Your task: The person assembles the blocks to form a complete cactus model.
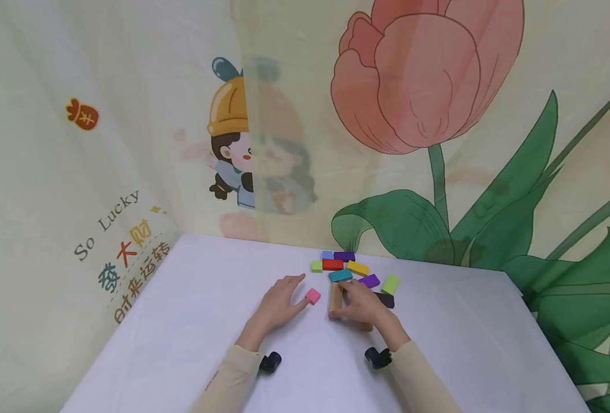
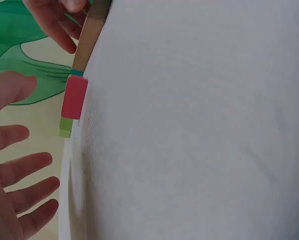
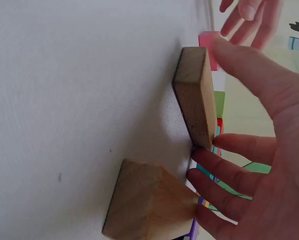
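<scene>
In the head view my right hand [image 1: 364, 304] spans a plain wooden block [image 1: 336, 299], thumb at its near end and index finger at its far end. The right wrist view shows the same wooden block [image 3: 194, 95] between thumb and fingers. A second wooden block [image 3: 149, 202] lies beside it, mostly hidden under the hand in the head view. My left hand [image 1: 279, 304] has its fingers spread beside a small pink block [image 1: 312, 296]. In the left wrist view that pink block [image 2: 74, 97] stands apart from the fingers of the left hand [image 2: 19, 170].
Behind the hands lie a teal block [image 1: 340, 276], a red block [image 1: 333, 264], a yellow block [image 1: 358, 268] and purple blocks [image 1: 369, 280]. Light green blocks [image 1: 391, 284] and a black block [image 1: 385, 299] are nearby. A printed curtain [image 1: 284, 229] borders the white table [image 1: 206, 287].
</scene>
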`<state>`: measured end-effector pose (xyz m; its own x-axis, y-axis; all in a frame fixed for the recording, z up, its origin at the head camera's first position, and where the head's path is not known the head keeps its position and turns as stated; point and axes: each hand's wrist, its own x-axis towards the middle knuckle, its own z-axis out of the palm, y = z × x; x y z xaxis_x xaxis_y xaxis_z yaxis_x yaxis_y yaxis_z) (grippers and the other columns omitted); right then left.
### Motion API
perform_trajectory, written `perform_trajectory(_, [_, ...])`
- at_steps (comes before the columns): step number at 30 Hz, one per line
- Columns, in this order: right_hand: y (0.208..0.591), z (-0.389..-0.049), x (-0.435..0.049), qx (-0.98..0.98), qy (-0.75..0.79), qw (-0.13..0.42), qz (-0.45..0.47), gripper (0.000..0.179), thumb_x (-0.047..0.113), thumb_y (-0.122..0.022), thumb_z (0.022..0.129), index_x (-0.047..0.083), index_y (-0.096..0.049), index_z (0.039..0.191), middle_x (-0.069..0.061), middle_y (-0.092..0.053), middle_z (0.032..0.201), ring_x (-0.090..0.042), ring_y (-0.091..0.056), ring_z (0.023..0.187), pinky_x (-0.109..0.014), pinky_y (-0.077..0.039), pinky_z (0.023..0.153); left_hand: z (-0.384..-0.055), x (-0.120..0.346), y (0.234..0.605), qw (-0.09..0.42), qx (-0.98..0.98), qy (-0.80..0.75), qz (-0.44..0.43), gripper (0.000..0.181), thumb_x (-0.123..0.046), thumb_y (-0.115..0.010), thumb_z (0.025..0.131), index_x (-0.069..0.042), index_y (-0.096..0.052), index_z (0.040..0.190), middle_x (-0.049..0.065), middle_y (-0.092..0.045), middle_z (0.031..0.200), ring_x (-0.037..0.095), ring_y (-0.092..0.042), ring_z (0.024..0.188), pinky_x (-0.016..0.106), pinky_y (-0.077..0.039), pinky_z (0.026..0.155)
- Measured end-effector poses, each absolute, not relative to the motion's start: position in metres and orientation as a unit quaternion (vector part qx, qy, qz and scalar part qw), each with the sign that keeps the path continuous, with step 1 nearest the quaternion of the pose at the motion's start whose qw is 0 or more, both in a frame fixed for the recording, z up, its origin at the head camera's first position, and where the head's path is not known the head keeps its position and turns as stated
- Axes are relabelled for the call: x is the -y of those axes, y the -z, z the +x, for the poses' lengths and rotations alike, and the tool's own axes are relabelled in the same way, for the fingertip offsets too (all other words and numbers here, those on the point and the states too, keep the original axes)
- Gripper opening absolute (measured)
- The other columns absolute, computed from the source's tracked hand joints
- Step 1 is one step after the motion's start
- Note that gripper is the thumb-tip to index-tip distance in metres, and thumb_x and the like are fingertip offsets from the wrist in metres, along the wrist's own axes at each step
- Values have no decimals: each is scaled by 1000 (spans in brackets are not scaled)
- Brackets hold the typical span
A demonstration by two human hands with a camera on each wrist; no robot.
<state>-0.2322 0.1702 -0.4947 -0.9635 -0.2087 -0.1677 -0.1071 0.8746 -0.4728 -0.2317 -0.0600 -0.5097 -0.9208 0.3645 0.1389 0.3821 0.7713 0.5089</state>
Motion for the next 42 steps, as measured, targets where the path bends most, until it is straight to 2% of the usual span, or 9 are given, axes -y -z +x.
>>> perform_trajectory(8, [495,-232,-175,-960,246,108,-78,88,44,-85,69,10,-48,142,-11,-56,137,-31,-51,127,-52,-50,95,-243,49,507,15,935,273,-225,59,-36,-63,91,-11,-47,142,14,-53,140,33,-50,129,50,-42,106])
perform_trajectory(15, [499,-234,-175,-963,231,101,-89,87,52,-80,72,11,-48,141,-11,-56,137,-32,-50,130,-55,-46,99,-283,28,497,-19,942,215,-256,62,-44,-59,93,-18,-42,147,11,-37,155,34,-34,143,55,-33,112])
perform_trajectory(21, [502,-234,-175,-962,240,85,-104,79,49,-76,78,11,-49,141,-12,-55,139,-34,-48,132,-56,-43,103,-310,8,500,-44,939,191,-282,59,-47,-54,95,-24,-40,148,6,-27,160,32,-26,148,55,-32,113])
perform_trajectory(31, [501,-228,-179,-964,233,71,-104,75,50,-78,76,7,-56,133,-9,-63,127,-30,-55,121,-51,-44,103,-326,-7,506,-46,924,209,-316,51,-41,-54,96,-20,-50,142,11,-37,155,34,-32,145,53,-33,113])
perform_trajectory(42, [501,-235,-180,-968,210,89,-106,90,54,-78,74,3,-46,141,-18,-54,138,-36,-47,131,-53,-39,108,-325,-12,512,-28,926,193,-323,48,-41,-55,96,-19,-55,139,10,-39,154,35,-31,145,55,-34,111])
